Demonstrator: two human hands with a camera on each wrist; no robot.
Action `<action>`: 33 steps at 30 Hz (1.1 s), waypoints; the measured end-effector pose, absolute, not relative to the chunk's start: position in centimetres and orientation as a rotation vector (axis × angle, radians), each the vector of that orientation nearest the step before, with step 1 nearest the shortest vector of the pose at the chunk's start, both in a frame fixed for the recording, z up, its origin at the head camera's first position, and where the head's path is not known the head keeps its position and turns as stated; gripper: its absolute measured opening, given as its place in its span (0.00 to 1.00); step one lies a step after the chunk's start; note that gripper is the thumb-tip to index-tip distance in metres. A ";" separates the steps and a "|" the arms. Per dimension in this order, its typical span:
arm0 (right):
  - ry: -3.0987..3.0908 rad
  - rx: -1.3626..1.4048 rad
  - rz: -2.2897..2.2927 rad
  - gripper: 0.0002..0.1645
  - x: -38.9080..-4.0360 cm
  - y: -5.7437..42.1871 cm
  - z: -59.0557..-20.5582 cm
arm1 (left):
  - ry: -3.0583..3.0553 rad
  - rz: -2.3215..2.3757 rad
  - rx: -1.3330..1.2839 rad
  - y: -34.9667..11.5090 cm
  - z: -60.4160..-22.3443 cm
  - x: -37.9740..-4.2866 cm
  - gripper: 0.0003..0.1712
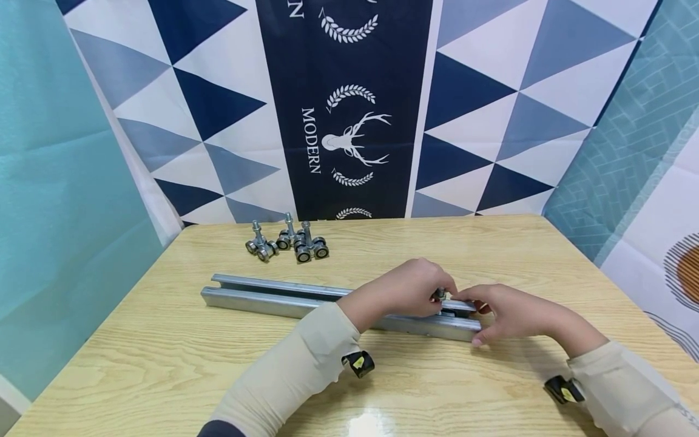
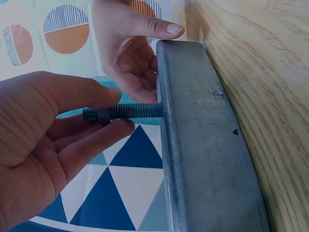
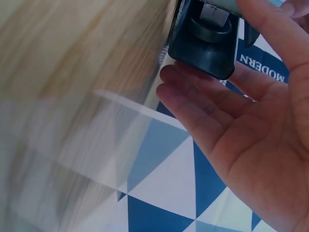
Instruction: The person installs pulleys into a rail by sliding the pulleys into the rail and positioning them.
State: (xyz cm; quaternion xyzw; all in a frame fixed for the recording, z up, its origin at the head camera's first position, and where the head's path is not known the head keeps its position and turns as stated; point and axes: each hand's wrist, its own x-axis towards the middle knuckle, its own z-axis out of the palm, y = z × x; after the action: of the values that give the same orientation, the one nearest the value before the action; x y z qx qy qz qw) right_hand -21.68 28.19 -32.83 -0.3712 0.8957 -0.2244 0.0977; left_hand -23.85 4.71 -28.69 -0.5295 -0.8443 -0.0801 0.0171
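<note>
A metal channel track (image 1: 262,301) lies lengthwise on the table, its slot facing up. Near its right end my left hand (image 1: 406,290) pinches a threaded bolt (image 2: 137,111) between thumb and fingers. The bolt carries a nut (image 2: 104,116) and stands up out of the slot. Inside the track's open end, in the right wrist view, a dark round wheel (image 3: 210,31) shows; the rest of that roller is hidden. My right hand (image 1: 516,311) holds the track's right end, thumb on the near side and bent fingers on the far side.
Several-wheeled roller trolleys stand in a group behind the track: a left one (image 1: 261,243), a middle one (image 1: 289,233) and a right one (image 1: 310,246). The wooden table (image 1: 164,370) ends at a patterned cloth (image 1: 349,79) at the back.
</note>
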 end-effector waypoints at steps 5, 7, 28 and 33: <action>2.644 -1.108 -0.685 0.47 -21.6 28.0 -32.7 | -2.655 -0.231 -1.626 4.2 -28.4 -23.8 0.21; 2.644 -1.118 -0.687 0.46 -21.6 27.8 -32.7 | -2.686 -0.252 -1.600 3.9 -28.3 -23.8 0.24; 2.711 -1.071 -0.634 0.44 -21.5 26.6 -32.4 | -2.666 -0.554 -1.437 -2.4 -28.7 -24.3 0.22; 2.716 -1.054 -0.612 0.41 -21.6 26.4 -32.4 | -2.669 -0.589 -1.368 -4.2 -28.6 -24.6 0.21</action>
State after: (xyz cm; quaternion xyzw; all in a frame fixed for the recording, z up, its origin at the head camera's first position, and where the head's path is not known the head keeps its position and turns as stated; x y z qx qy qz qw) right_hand -21.59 26.36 -32.38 -0.3528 0.9092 -0.2050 0.0822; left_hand -24.63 -4.17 -28.61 -0.4471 -0.8725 -0.1924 0.0424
